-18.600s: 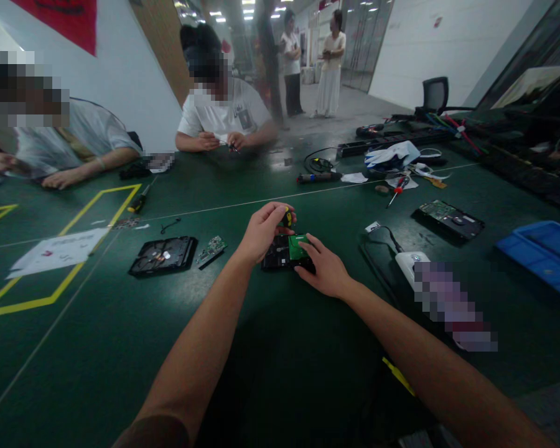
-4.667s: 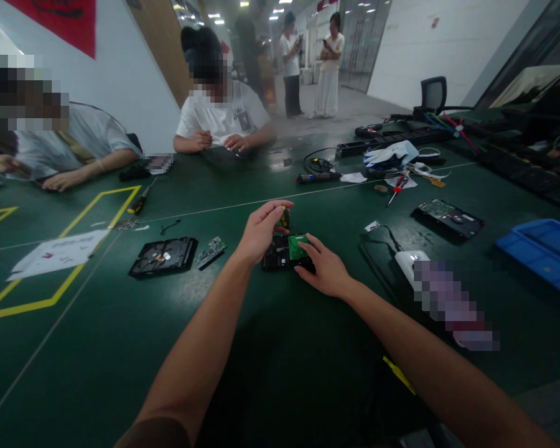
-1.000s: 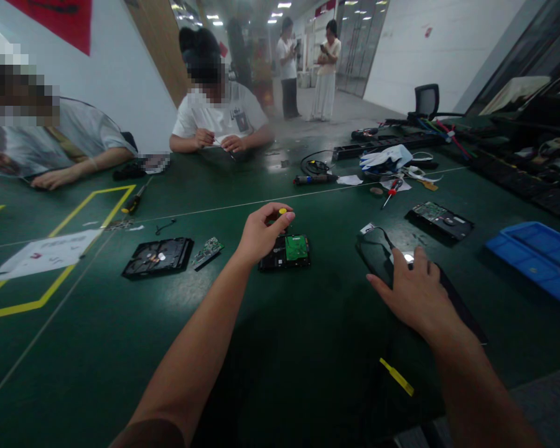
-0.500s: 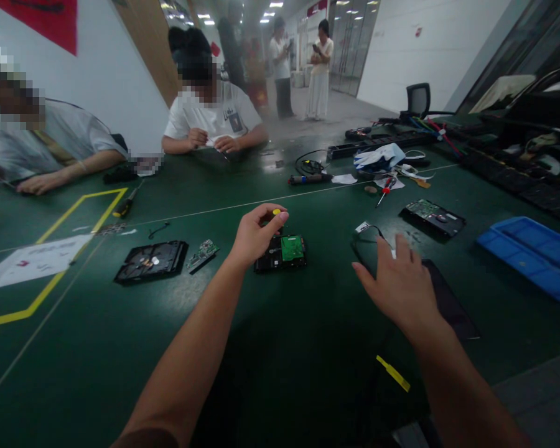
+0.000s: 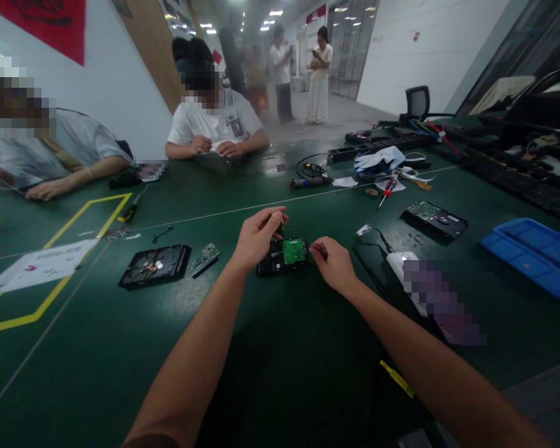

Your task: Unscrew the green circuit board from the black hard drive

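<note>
A black hard drive (image 5: 273, 264) with a green circuit board (image 5: 294, 251) on top lies on the green table (image 5: 280, 348) in front of me. My left hand (image 5: 256, 236) is closed on a small yellow-and-black screwdriver (image 5: 280, 225) standing over the drive's far edge. My right hand (image 5: 332, 264) hovers just right of the drive, its fingers curled in a pinch; what they hold, if anything, is too small to make out.
An opened drive (image 5: 153, 264) and a loose circuit board (image 5: 206, 257) lie to the left. Another drive (image 5: 435, 219), a blue tray (image 5: 534, 255), a white device (image 5: 404, 264) and tools sit to the right. Two seated people work across the table; others stand behind.
My right hand has come back from the white device on the right to the drive's right side and curled shut. My left hand has lowered the screwdriver towards the drive.
</note>
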